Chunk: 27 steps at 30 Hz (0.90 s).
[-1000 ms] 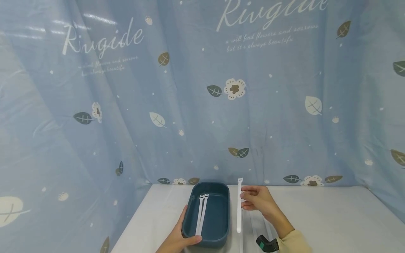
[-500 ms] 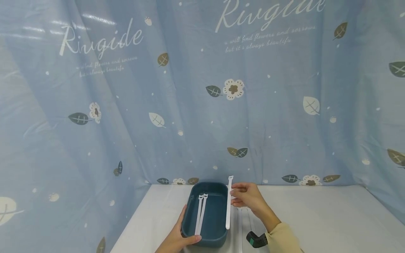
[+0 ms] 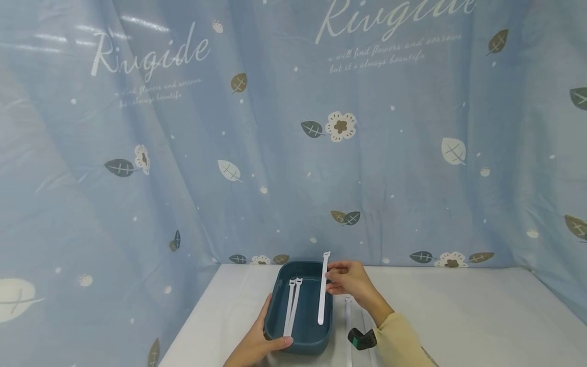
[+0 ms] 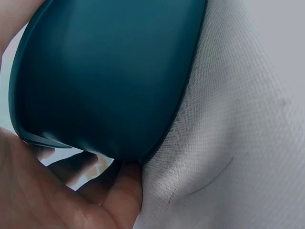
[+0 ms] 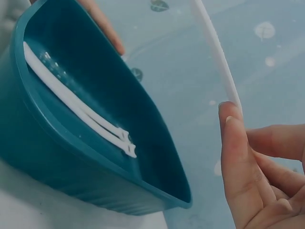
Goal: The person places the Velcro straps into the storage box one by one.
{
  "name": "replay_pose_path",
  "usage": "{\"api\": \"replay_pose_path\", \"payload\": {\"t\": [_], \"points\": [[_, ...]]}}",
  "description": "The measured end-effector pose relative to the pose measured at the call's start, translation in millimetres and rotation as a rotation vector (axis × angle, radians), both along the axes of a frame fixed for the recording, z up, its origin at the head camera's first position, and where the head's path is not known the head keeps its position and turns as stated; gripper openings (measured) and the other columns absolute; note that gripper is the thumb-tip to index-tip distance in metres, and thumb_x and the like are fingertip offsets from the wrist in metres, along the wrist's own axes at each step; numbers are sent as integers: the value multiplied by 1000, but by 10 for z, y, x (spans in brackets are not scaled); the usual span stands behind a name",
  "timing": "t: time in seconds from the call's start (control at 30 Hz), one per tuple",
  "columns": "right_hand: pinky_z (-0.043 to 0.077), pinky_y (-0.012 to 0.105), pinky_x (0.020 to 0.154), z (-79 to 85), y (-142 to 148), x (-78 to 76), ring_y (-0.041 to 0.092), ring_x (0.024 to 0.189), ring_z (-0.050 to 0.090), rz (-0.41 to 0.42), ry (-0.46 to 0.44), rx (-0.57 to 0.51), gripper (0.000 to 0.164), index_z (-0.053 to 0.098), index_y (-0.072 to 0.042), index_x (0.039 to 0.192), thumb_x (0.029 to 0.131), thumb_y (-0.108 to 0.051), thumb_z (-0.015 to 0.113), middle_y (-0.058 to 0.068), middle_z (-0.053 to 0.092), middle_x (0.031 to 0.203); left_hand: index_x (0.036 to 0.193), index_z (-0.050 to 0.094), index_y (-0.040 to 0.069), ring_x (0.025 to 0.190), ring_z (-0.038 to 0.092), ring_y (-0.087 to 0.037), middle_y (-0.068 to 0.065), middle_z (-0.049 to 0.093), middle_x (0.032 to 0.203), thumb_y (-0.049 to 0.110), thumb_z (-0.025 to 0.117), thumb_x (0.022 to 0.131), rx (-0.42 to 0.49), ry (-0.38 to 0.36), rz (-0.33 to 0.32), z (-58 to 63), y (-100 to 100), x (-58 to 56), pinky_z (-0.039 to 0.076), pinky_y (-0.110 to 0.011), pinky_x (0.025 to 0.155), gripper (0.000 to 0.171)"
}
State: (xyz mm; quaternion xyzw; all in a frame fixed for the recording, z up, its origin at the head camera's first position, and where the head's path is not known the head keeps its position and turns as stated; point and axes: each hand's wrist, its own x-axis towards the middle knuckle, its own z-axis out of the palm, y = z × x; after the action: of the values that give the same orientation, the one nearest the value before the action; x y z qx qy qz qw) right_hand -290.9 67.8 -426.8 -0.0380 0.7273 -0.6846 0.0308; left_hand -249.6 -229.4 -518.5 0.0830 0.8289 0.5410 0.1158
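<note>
A deep dark-teal plastic box with rounded corners stands on the table, tilted slightly in the head view. My left hand grips its near left corner, thumb over the rim; the left wrist view shows fingers down by its base. Inside lie two white cable ties side by side, slotted heads at the far end. Between thumb and fingertips, my right hand pinches another white cable tie near its middle. That tie hangs over the right part of the box, slotted head up and away.
More white cable ties lie on the white table to the right of the box, partly under the right forearm. A black wrist-worn device sits at the right cuff. A patterned blue curtain rises behind the table and along its sides.
My right hand has carried the pinched cable tie leftward, from beside the box to over its right side. The left hand and the two ties inside have stayed put.
</note>
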Motion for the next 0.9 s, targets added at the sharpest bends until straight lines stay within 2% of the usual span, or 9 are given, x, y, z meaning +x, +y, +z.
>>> {"api": "replay_pose_path", "payload": {"t": [0.17, 0.37, 0.53, 0.7, 0.9], "points": [[64, 31, 67, -23, -59, -55, 17, 71, 76, 13, -14, 1, 35, 64, 11, 126, 95, -6, 70, 17, 74, 97, 168, -5, 18, 152, 30, -48, -23, 11, 173, 44, 83, 85, 4, 20, -15, 5, 0, -7, 35, -70, 115, 123], [65, 32, 66, -75, -156, -128, 19, 70, 76, 19, -33, 0, 32, 65, 10, 123, 95, -5, 69, 20, 75, 97, 168, -4, 18, 153, 28, -45, -20, 11, 174, 43, 84, 85, -21, 33, -13, 5, -10, -14, 35, -67, 116, 123], [65, 33, 66, -105, -224, -166, 19, 69, 76, 16, -44, 4, 28, 66, 9, 119, 95, -4, 70, 16, 74, 92, 168, -4, 19, 152, 29, -45, -20, 12, 174, 42, 84, 85, -9, 33, -19, 18, -6, -23, 35, -66, 116, 123], [64, 33, 64, -140, -281, -201, 20, 68, 76, 21, -55, 1, 27, 66, 9, 117, 94, -3, 71, 17, 74, 92, 168, -4, 19, 152, 30, -44, -21, 13, 173, 41, 84, 85, 9, 46, -28, -8, 2, -25, 35, -65, 116, 123], [65, 33, 65, -180, -346, -232, 20, 69, 76, 41, -63, 22, 27, 65, 9, 119, 95, -3, 71, 18, 74, 95, 168, -5, 22, 151, 31, -45, -22, 13, 173, 45, 83, 85, 13, 11, -14, -12, 14, -7, 36, -68, 115, 122]]}}
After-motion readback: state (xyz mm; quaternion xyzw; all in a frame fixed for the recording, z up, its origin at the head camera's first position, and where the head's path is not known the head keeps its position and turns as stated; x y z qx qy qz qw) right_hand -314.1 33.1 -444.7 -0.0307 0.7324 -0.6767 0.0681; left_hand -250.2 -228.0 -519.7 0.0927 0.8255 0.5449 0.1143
